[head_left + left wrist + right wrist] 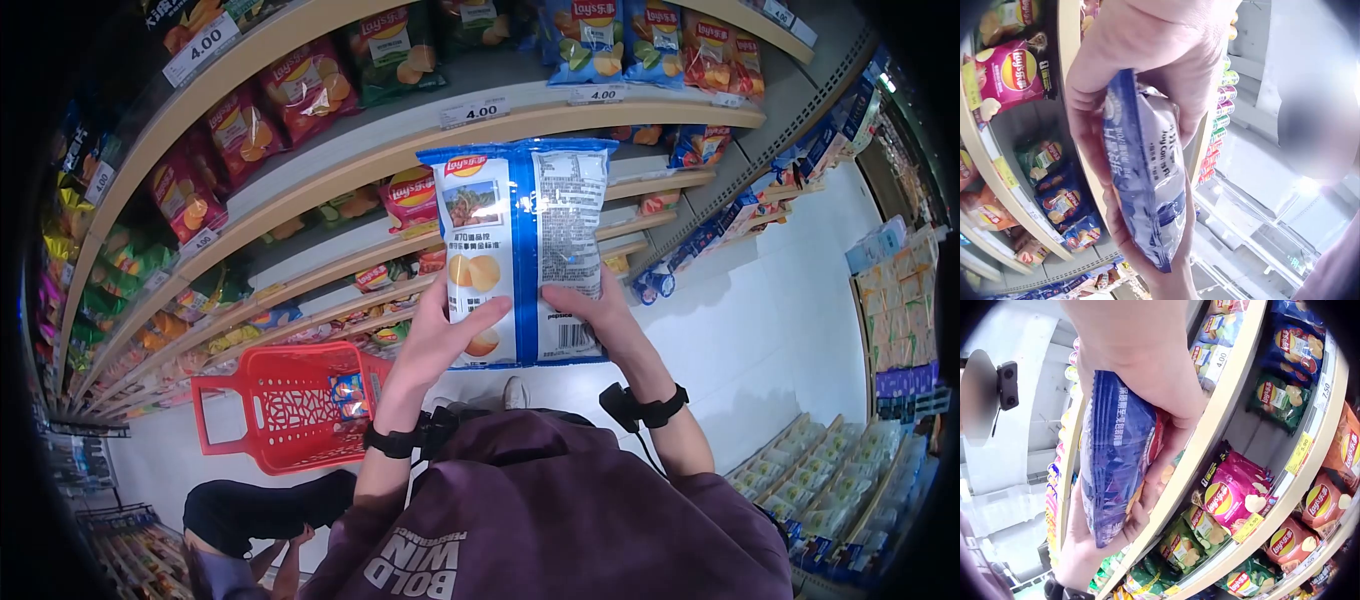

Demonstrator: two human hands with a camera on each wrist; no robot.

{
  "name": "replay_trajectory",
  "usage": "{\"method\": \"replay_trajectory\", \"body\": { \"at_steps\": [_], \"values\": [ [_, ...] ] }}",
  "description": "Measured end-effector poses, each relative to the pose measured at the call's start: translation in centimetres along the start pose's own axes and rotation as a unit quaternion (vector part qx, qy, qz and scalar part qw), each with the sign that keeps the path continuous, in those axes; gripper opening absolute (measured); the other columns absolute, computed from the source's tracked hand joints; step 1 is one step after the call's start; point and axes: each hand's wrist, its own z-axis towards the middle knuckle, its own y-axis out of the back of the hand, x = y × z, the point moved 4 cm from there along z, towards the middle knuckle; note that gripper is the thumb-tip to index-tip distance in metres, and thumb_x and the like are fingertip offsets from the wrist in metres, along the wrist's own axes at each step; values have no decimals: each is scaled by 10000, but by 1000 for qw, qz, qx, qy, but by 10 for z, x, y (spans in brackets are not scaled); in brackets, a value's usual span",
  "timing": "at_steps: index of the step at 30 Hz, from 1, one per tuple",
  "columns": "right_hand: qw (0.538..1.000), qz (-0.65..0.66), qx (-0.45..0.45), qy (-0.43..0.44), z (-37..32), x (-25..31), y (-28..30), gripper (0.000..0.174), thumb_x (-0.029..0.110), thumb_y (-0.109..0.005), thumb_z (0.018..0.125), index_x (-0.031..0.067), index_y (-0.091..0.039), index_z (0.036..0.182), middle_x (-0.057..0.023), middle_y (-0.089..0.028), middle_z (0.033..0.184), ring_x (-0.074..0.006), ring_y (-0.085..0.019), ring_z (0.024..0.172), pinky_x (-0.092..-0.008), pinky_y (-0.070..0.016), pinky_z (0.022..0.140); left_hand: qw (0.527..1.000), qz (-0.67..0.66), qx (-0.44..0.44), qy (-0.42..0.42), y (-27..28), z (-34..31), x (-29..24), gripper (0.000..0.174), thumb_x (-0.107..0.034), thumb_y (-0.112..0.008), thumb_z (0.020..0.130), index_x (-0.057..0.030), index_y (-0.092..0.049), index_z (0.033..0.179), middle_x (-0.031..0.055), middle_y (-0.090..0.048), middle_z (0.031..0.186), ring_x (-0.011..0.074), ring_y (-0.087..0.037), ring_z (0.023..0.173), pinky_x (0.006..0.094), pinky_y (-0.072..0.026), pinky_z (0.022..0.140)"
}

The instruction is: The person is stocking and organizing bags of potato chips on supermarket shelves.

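Both hands hold a blue and white chip bag (520,250) up in front of the body, its printed back toward the head camera. My left hand (440,325) grips the lower left side, thumb lying across the front. On the lower right side my right hand (595,315) grips it the same way, thumb near the barcode. In the left wrist view the bag's blue bottom seam (1138,169) faces the camera between the hands. The right wrist view shows the bag's blue edge (1119,462), with fingers wrapped behind it.
Curved shelves (330,150) stocked with chip bags stand ahead and to the left. A red shopping basket (300,400), with a small blue package (348,395) inside, is at lower left. Another person (260,510) is beside it. More displays (830,470) stand at right.
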Motion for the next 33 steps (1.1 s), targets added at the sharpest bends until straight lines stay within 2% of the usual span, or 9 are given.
{"method": "replay_trajectory", "body": {
  "at_steps": [4,12,13,17,20,23,24,27,33],
  "values": [
    [990,-116,-25,80,7,-8,7,606,193,-728,861,14,-447,1367,-110,-612,1248,-166,-616,1066,-305,-479,935,996,70,-22,-50,-2,-2,3,628,-180,-806,799,7,-468,1294,112,-637,1179,156,-619,1067,298,-494,911],
    [961,256,100,-42,28,-62,9,638,510,-306,1019,34,-388,1436,-182,-574,1313,-275,-620,1147,-411,-522,980,972,188,-7,-138,-32,-21,-27,876,-251,-878,690,13,-383,1363,133,-614,1127,207,-641,994,310,-576,718],
    [950,287,114,-43,28,-62,7,650,519,-279,1018,35,-389,1437,-188,-572,1315,-278,-624,1141,-415,-528,970,977,168,18,-131,-36,-24,-30,816,-121,-834,726,-9,-368,1386,137,-554,1264,195,-616,1072,286,-576,706],
    [927,349,130,-40,27,-62,3,680,537,-221,1012,37,-387,1441,-195,-571,1315,-284,-628,1132,-419,-538,956,976,167,16,-136,-42,-25,-32,783,-116,-827,731,16,-388,1366,148,-542,1281,188,-625,1016,284,-578,687],
    [936,326,130,-30,28,-64,9,657,521,-261,1016,29,-397,1430,-184,-577,1308,-281,-619,1149,-412,-531,969,977,169,3,-130,-40,-25,-34,778,-115,-826,731,15,-390,1363,148,-566,1256,199,-638,1020,304,-580,724],
    [979,197,7,-49,29,-57,14,566,441,-422,1016,24,-417,1399,-154,-602,1263,-225,-636,1095,-362,-537,926,958,254,-19,-133,-27,-18,-20,772,-119,-825,735,8,-391,1361,141,-603,1212,219,-644,1053,323,-570,792],
    [993,119,-19,-2,30,-50,15,533,395,-481,1002,22,-429,1380,-138,-609,1242,-201,-634,1071,-343,-532,905,969,196,-46,-143,-25,-16,-19,871,-315,-880,684,29,-405,1327,162,-652,1082,250,-668,955,357,-538,831],
    [991,-79,-96,52,20,-19,6,471,229,-674,936,26,-458,1302,-77,-631,1159,-109,-605,979,-275,-501,829,979,159,-67,-108,-21,-8,-12,817,-285,-896,666,7,-436,1274,143,-660,1115,214,-657,1018,338,-529,860],
    [986,-95,-40,128,12,-6,-6,493,248,-666,942,61,-429,1331,-77,-622,1143,-110,-579,1011,-257,-478,854,999,-26,-40,-7,6,10,19,604,-147,-810,790,-5,-488,1282,86,-645,1167,146,-636,1019,307,-508,886]
  ]
}}
